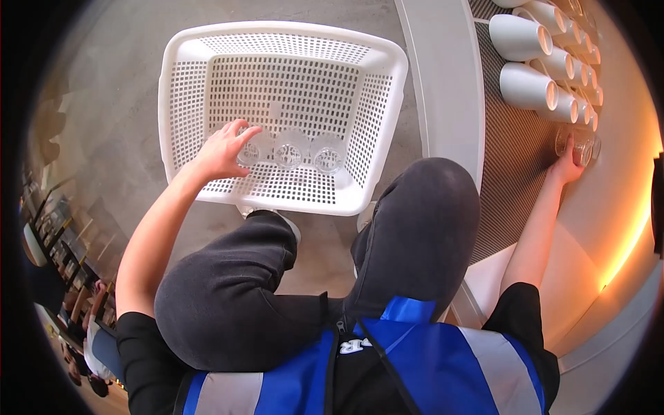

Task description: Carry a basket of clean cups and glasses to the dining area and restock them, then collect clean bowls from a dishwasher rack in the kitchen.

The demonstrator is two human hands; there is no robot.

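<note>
My left hand is over the left part of a white perforated plastic basket, its thumb and fingers spread around the near side of a clear glass. No firm grip on that glass is visible. To its right in the basket are a second clear glass and a third clear glass in a row. Stretched far out to the right, my right hand has its fingers around a clear drinking glass on a ribbed dark shelf mat.
White ceramic mugs, several of them, stand in rows on the mat beyond my right hand. A pale shelf edge runs between basket and mat. A light strip glows at the right. People and chairs appear at the far left.
</note>
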